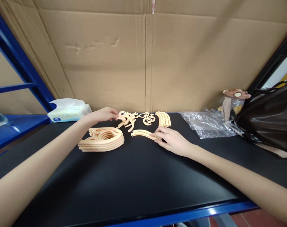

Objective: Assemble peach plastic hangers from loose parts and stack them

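My right hand (170, 138) is closed on one end of a curved beige strip (143, 133) lying on the black table (134, 183). At the left edge of a loose heap of beige hooked pieces (130, 119), my left hand (106, 114) has its fingers together on a piece of the heap. Nearer me, below that hand, is a stack of beige curved frames (103, 145). Small curled pieces (148, 119) lie right of the heap. Several curved strips (163, 119) sit side by side behind my right hand.
A tissue pack (69, 110) stands at the back left. Crumpled clear plastic (206, 123), a drinking bottle (235, 104) and a dark bag (271, 116) are on the right. Cardboard (105, 63) walls the back, and a blue frame (27, 63) rises at the left.
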`<state>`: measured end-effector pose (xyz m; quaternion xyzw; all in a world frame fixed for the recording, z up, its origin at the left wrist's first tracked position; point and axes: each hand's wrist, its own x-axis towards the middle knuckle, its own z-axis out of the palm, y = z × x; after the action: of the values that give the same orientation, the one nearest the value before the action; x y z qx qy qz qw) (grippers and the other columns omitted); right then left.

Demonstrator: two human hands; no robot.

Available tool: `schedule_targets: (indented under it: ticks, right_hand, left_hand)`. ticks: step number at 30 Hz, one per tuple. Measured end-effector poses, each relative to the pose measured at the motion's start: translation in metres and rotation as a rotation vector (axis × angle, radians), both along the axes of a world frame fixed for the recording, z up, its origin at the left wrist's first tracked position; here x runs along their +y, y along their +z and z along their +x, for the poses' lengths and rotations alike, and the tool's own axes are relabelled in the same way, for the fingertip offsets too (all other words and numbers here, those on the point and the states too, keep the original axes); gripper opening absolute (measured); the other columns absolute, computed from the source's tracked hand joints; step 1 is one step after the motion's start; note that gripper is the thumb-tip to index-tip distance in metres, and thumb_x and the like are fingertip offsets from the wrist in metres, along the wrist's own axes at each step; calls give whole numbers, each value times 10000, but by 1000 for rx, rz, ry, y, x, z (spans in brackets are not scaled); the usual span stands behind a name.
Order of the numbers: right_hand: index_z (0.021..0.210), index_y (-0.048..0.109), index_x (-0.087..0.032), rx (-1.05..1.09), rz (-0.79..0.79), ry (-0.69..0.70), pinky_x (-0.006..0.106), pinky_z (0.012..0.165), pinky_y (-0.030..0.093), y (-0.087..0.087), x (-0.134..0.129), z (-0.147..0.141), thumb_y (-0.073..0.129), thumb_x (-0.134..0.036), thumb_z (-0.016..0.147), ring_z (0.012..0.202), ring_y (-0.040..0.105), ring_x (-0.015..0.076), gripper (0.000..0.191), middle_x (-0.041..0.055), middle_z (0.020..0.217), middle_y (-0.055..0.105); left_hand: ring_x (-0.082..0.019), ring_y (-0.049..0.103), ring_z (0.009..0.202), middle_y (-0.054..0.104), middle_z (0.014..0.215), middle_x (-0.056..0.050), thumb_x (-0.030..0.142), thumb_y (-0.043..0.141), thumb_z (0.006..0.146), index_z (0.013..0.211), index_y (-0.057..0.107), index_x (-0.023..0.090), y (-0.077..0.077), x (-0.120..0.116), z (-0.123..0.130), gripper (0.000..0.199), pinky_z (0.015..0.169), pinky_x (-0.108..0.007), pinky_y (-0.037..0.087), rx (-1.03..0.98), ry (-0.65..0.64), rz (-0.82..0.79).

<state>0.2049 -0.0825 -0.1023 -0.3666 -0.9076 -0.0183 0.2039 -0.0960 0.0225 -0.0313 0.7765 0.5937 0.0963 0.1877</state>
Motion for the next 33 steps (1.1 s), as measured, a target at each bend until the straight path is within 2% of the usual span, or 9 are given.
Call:
schedule_targets:
  ticks: [5, 9, 11, 15, 18, 20, 25, 30, 33]
  right_hand:
    - [1168, 583, -226, 17, -4, 10, 325, 800, 484, -1, 0, 0, 415, -281, 943, 891, 555, 172, 286, 58, 951, 566]
    - [1169, 582, -218, 11, -5, 11, 320, 800, 482, -1, 0, 0, 418, -279, 941, 896, 553, 174, 288, 60, 957, 562]
    - [1167, 583, -220, 9, -5, 7, 322, 802, 482, 0, 0, 0, 418, -280, 940, 898, 556, 175, 287, 60, 953, 561]
    - [1163, 584, -215, 2, 16, -14, 331, 790, 485, -1, 2, -2, 419, -270, 936, 892, 560, 182, 286, 62, 943, 560]
    - [1174, 578, -198, -13, 43, -22, 328, 787, 484, -3, 6, -4, 408, -259, 940, 887, 556, 184, 295, 68, 952, 556]
    - [1189, 568, -199, -19, 48, -10, 323, 792, 482, -4, 8, -5, 392, -258, 950, 899, 553, 182, 303, 71, 975, 557]
    - [1171, 559, -209, -27, 34, 47, 351, 845, 459, 1, 9, -2, 390, -191, 935, 962, 551, 191, 291, 76, 1013, 583]
    - [1120, 551, -176, -8, -73, 23, 351, 824, 442, 14, 4, 7, 498, -101, 784, 877, 571, 193, 348, 52, 898, 625]
    - [997, 594, -178, -18, -125, 3, 335, 752, 443, 22, 2, 13, 574, -237, 789, 798, 556, 191, 217, 43, 832, 611]
  left_hand:
    - [-239, 597, 774, 683, 872, -91, 499, 509, 651, 978, 655, 137, 7, -4, 1, 509, 636, -285, 425, 1, 52, 146]
    - [-247, 599, 869, 682, 967, -84, 485, 514, 693, 976, 652, 151, 17, -13, 4, 459, 720, -284, 426, -53, 79, 252]
    - [-249, 605, 877, 686, 948, -103, 498, 513, 712, 972, 648, 130, 20, -16, 5, 470, 744, -285, 429, -96, 111, 299]
    - [-228, 612, 816, 698, 880, -115, 505, 493, 749, 1011, 624, 97, 23, -19, 11, 502, 711, -276, 450, -205, 168, 346]
    - [-198, 597, 785, 694, 891, -89, 458, 490, 772, 1026, 625, 110, 24, -31, 25, 452, 686, -269, 449, -281, 174, 352]
    - [-165, 581, 760, 683, 898, -63, 428, 478, 796, 1044, 624, 134, 24, -46, 39, 412, 667, -252, 438, -346, 138, 331]
    - [-99, 502, 614, 645, 843, -42, 426, 547, 788, 928, 621, 142, 15, -89, 71, 326, 550, -219, 362, -718, -12, 78]
    - [-106, 489, 578, 655, 824, -51, 507, 535, 776, 857, 621, 159, -10, -110, 82, 367, 509, -229, 356, -687, -141, -73]
    - [-112, 486, 575, 662, 833, -53, 511, 539, 757, 908, 618, 166, -22, -114, 83, 385, 540, -243, 395, -683, -94, -97]
